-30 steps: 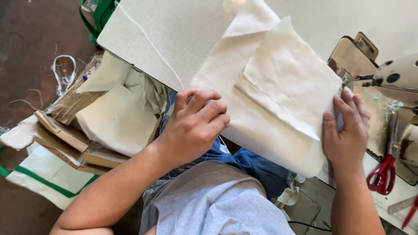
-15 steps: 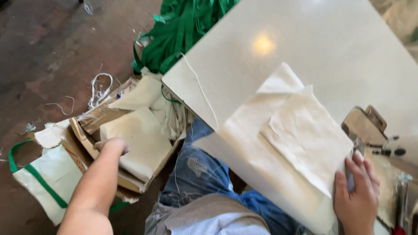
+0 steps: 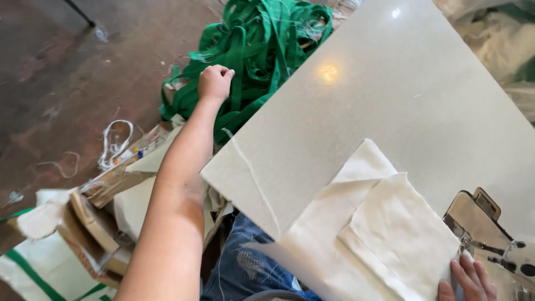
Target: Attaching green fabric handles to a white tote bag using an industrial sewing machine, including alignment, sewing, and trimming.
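My left hand (image 3: 214, 82) has left the stack of cream pieces on the floor and now reaches far out to the heap of green straps (image 3: 262, 42) beside the worktop (image 3: 390, 95), fingers curled shut on the tangle. My right hand (image 3: 468, 281) has stayed flat, fingers spread, on the folded cream fabric (image 3: 384, 234) at the worktop's near edge, beside the sewing machine (image 3: 490, 234).

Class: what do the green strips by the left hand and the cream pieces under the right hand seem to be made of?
Green strips: likely woven webbing, limp, tangled, frayed threads. Cream pieces: probably plain-woven cotton or canvas, matte, softly creased, folded flat.
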